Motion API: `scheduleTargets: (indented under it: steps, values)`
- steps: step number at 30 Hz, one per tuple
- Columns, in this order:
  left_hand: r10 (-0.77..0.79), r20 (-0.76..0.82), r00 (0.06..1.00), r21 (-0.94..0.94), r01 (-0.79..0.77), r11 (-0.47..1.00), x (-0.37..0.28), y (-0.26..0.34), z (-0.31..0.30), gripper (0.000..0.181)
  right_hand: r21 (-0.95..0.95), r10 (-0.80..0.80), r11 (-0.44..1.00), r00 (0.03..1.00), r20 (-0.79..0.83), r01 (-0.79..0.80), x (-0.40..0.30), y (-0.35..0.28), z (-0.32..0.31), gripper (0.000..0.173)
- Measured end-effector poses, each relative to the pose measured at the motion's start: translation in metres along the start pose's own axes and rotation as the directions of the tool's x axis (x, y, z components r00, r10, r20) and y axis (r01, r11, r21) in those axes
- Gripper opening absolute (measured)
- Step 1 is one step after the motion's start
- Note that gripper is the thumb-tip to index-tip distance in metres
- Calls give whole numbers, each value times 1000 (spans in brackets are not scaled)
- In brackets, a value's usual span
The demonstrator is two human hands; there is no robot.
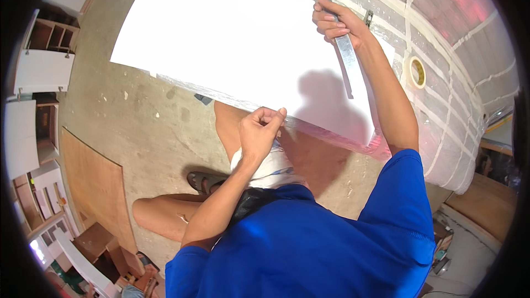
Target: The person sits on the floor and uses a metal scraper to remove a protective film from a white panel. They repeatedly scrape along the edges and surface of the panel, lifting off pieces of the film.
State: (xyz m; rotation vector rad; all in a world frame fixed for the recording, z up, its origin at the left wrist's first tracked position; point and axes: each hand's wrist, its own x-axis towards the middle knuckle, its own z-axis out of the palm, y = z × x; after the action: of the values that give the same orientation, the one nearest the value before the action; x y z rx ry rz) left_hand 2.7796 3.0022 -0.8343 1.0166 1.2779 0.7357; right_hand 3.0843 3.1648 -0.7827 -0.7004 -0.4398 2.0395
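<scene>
A large glossy white panel [215, 29] lies in front of me, its near edge close to my knees. My right hand [339, 22] is closed around a flat steel strip [346, 51], like a ruler, over the panel's right part. One end of the strip points away from me and the other towards me, with its shadow falling on the white surface. At the near edge, my left hand [260, 130] has thumb and forefinger drawn together beside clear plastic film [327, 133]. Whether the fingers pinch the film cannot be made out.
A roll of tape [417, 72] rests on a bulky plastic-wrapped object [447, 103] at right, near a small metal fitting [368, 18]. A wooden board [97, 178] lies on the concrete floor [157, 132] at left. Cabinets [44, 70] line the left side.
</scene>
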Motion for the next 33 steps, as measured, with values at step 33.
scheduleTargets:
  steps: [33]
  values:
    - [290, 827, 482, 392, -864, 316, 77, 97, -23, 32, 40, -62, 998, 979, 195, 55, -4, 20, -27, 30]
